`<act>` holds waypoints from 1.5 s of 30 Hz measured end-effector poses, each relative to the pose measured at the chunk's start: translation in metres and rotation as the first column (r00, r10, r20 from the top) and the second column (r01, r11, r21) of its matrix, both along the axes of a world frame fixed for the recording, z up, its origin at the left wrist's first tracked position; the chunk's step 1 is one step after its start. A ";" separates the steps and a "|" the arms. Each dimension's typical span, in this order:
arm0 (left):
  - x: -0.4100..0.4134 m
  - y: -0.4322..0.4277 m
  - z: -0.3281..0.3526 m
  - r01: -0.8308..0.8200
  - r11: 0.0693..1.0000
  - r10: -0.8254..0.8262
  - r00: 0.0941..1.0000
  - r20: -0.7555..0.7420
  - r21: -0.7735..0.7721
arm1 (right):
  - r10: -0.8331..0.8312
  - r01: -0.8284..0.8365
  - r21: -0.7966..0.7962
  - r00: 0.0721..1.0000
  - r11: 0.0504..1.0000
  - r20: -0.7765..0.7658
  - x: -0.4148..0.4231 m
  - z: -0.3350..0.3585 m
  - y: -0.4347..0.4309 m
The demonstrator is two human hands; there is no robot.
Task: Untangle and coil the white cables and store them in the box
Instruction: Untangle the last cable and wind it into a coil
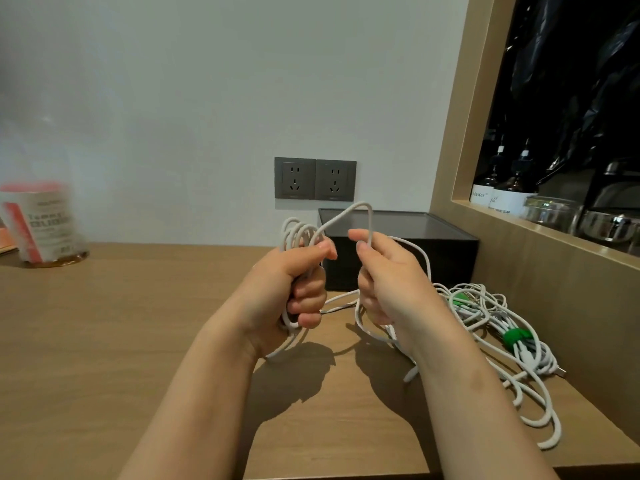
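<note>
Head view: left hand (pixel 292 282) is gripping a white cable coil (pixel 295 232) in curled fingers; right hand (pixel 391 282) is pinching its strand (pixel 363 205). Remaining cables (pixel 502 327) are lying tangled on the table (pixel 138 323) near the black box (pixel 415 247).

The worktop (pixel 138 341) in front of me is pale wood with a fine grain, running back to the wall and closed off by a wooden side panel on my right. The box (pixel 415 265), black and square, stands in the back right corner, against the wall. Just in front of it and along the right side lies a loose heap of white cables (pixel 491 320). Some strands are bundled by green ties (pixel 516 336), and thicker loops spill toward the front edge. A metal plug (pixel 560 371) pokes out of the heap's right side. Far off to my left stands a jar (pixel 41 223) with a red lid and a label too blurred to read.
</note>
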State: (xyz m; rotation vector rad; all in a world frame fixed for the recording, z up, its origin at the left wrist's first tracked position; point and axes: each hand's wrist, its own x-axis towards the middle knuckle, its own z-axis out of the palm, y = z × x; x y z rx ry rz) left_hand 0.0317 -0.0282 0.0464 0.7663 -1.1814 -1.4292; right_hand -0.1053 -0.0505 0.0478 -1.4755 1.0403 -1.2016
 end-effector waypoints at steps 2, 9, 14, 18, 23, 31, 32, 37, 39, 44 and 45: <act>-0.002 -0.003 0.000 -0.103 0.994 0.103 0.995 0.003 0.021 | -0.096 0.078 -0.150 0.988 0.986 -0.121 0.000 -0.001 -0.002; -0.004 -0.009 -0.005 -0.339 0.940 0.338 0.941 0.025 0.047 | -0.445 0.224 -0.545 0.838 0.808 -0.315 0.002 0.004 0.001; -0.006 -0.008 -0.004 -0.373 0.924 0.376 0.926 -0.033 0.081 | -0.454 0.218 -0.614 0.853 0.759 -0.258 0.012 0.005 0.006; -0.003 -0.009 -0.001 -0.416 0.907 0.419 0.907 -0.040 0.056 | -0.358 0.174 -0.515 0.890 0.839 -0.283 0.018 0.001 0.006; -0.004 -0.011 -0.002 -0.513 0.857 0.516 0.852 -0.092 0.058 | -0.232 0.119 -0.432 0.948 0.894 -0.219 0.014 0.003 0.008; -0.001 -0.016 -0.003 -0.531 0.838 0.545 0.828 -0.135 0.124 | -0.081 -0.099 -0.349 0.881 0.932 -0.467 0.012 0.005 0.012; -0.001 -0.015 -0.002 -0.508 0.853 0.521 0.844 -0.129 0.117 | -0.069 -0.117 -0.341 0.871 0.933 -0.487 0.012 0.006 0.012; -0.003 -0.014 -0.002 -0.464 0.882 0.470 0.878 -0.086 0.081 | -0.042 -0.166 -0.355 0.858 0.920 -0.511 0.015 0.005 0.013; -0.001 -0.015 -0.004 -0.483 0.870 0.492 0.865 -0.101 0.098 | -0.032 -0.169 -0.365 0.874 0.916 -0.485 0.016 0.005 0.013; -0.001 -0.019 -0.005 -0.519 0.841 0.540 0.822 -0.183 0.152 | -0.056 -0.134 -0.388 0.896 0.912 -0.440 0.016 0.004 0.012; -0.001 -0.019 -0.004 -0.525 0.836 0.549 0.804 -0.228 0.162 | -0.063 -0.119 -0.385 0.901 0.915 -0.430 0.016 0.004 0.011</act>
